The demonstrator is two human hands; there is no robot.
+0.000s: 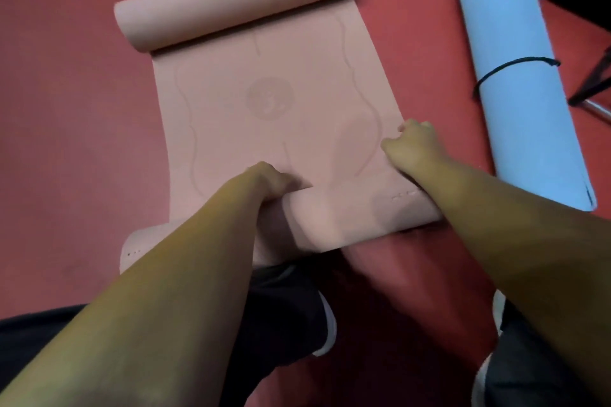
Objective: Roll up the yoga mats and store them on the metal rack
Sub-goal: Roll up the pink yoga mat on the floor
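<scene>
Down on the red floor (66, 92) lies the pink mat (314, 142), part flat and part rolled. Its far end curls into a loose roll (231, 0), and its near end is wound into a second, tighter near roll (347, 218) just in front of the person's knees. A faint round emblem (269, 97) and wavy lines mark the mat's flat middle.

Both hands are on the pink mat's near end. The left hand (267, 180) is clenched over the front of the near roll, fingers curled round it and tucked into the crease where the roll meets the flat part. The right hand (413, 145) sits at the mat's right edge, just beyond the near roll, knuckles up and fingers curled down; whether it grasps the edge or only presses, I cannot tell.

Right of the pink mat, apart from it, a blue mat (522, 116) lies fully rolled, bound by a black cord (509, 68). Nearer than the pink mat, a white-soled shoe (325, 324) shows.
</scene>
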